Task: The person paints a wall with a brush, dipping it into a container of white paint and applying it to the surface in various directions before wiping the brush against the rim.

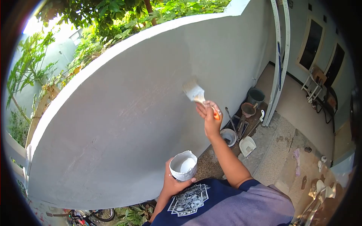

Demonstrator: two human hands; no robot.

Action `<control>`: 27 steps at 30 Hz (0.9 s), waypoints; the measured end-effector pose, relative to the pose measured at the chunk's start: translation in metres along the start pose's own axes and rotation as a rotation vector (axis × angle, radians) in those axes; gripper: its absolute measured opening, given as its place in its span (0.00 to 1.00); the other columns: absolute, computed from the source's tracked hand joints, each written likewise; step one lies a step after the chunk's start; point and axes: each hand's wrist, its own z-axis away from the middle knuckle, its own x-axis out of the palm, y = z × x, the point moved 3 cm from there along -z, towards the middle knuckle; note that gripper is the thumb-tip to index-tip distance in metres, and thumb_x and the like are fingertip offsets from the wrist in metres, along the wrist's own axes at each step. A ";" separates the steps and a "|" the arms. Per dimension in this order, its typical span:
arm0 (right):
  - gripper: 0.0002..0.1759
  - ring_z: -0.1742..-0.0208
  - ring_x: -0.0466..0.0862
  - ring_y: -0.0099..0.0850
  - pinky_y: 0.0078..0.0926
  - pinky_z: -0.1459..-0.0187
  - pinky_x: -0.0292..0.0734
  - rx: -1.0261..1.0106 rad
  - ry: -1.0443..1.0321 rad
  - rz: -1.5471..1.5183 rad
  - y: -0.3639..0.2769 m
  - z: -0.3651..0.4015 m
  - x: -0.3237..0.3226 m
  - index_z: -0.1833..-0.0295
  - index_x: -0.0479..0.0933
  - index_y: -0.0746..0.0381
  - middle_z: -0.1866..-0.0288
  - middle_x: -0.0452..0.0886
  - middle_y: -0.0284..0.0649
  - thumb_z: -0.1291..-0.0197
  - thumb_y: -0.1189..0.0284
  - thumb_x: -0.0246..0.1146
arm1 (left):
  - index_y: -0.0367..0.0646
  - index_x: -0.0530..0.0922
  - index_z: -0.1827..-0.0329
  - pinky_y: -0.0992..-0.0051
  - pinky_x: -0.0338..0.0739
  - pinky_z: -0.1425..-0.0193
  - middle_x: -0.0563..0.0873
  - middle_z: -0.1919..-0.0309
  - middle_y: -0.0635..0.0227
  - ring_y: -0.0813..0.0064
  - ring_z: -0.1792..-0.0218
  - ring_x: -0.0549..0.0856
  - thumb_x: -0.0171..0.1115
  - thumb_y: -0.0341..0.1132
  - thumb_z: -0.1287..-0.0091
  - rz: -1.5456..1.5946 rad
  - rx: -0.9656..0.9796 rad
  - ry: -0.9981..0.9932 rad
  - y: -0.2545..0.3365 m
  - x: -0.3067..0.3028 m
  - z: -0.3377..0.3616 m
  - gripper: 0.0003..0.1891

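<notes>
My right hand (209, 111) is closed round the handle of a wide paintbrush (194, 91), whose bristles are pale with paint and lie at the grey wall (124, 109). Part of the handle, orange near its end, shows past my fingers. My left hand (174, 180) holds a round white container (183, 165) from below and the side, near my chest. Its rim is uneven and coated with paint, and white paint shows inside. Rough, paler streaks mark the wall left of the brush.
Buckets (256, 96), a white basin (228, 137) and a white dustpan (247, 146) stand on the ground along the wall's foot at right. Metal posts (277, 64) rise beyond them. Plants (124, 22) grow behind the wall; a bicycle (102, 215) is at lower left.
</notes>
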 end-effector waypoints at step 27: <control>0.21 0.32 0.78 0.53 0.48 0.30 0.74 0.045 -0.093 -0.076 0.022 0.016 -0.005 0.32 0.65 0.71 0.35 0.75 0.64 0.21 0.69 0.45 | 0.36 0.56 0.28 0.60 0.70 0.29 0.75 0.36 0.51 0.61 0.34 0.77 0.88 0.39 0.55 -0.021 -0.031 0.061 -0.018 -0.012 0.007 0.56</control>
